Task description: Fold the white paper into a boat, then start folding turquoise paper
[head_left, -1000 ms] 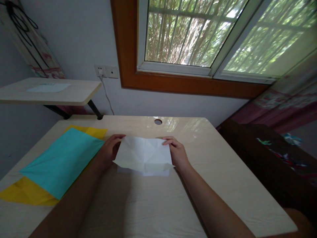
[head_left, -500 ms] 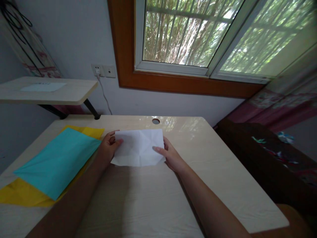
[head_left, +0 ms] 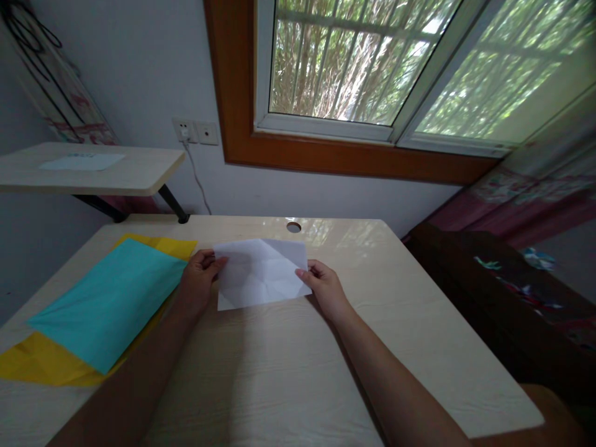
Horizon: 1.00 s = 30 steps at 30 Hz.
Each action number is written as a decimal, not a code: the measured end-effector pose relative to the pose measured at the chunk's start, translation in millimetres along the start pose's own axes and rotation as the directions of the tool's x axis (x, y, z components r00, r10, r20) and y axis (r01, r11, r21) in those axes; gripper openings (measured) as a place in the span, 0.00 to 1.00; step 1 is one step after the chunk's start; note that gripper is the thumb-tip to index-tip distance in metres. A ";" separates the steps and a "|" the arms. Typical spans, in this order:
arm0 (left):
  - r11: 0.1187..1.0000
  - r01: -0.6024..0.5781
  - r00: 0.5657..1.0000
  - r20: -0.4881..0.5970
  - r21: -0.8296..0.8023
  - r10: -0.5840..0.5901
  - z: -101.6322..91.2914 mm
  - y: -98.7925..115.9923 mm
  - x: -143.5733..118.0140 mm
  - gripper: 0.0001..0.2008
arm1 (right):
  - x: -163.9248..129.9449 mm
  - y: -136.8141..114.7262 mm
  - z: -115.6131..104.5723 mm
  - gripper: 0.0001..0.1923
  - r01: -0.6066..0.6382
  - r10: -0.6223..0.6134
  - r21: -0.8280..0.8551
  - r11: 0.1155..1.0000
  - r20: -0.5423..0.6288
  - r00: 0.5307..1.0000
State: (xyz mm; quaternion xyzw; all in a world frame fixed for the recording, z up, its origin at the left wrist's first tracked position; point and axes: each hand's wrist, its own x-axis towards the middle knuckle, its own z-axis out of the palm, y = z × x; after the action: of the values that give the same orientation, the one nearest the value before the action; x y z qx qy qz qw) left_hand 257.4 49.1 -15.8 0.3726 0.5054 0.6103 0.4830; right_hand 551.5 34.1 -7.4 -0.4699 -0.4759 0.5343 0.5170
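Between my hands a white sheet of paper (head_left: pixel 261 273) is held up above the desk, with faint crease lines across it. My left hand (head_left: pixel 201 273) pinches its left edge near the upper corner, thumb in front. On the other side my right hand (head_left: pixel 323 282) grips the right edge, its thumb on the front and its fingers curled behind. Beside my left forearm lies a turquoise sheet (head_left: pixel 112 301), which rests on top of a yellow sheet (head_left: pixel 51 363).
The pale wooden desk (head_left: pixel 419 347) has a round cable hole (head_left: pixel 293 227) near its back edge. A raised shelf (head_left: pixel 153 167) stands at the back left on black supports. Behind are a wall socket (head_left: pixel 184 131) with a plugged cable and a wood-framed window (head_left: pixel 335 152).
The white paper has turned in my hands: its lower edge now slants up to the right and its creases look different. My right hand's hold has shifted slightly. The coloured sheets stay put.
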 end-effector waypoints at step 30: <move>0.984 0.100 0.983 0.141 0.150 -0.121 9.1 11.7 -17.4 0.19 | 3.3 -4.7 -1.1 0.19 0.122 -0.109 0.047 0.991 -0.216 0.970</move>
State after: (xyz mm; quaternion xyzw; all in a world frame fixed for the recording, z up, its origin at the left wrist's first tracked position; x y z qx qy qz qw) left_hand 267.9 34.3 -1.9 0.4218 0.5300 0.5154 0.5249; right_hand 553.1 37.5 -2.8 -0.4802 -0.4281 0.4637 0.6092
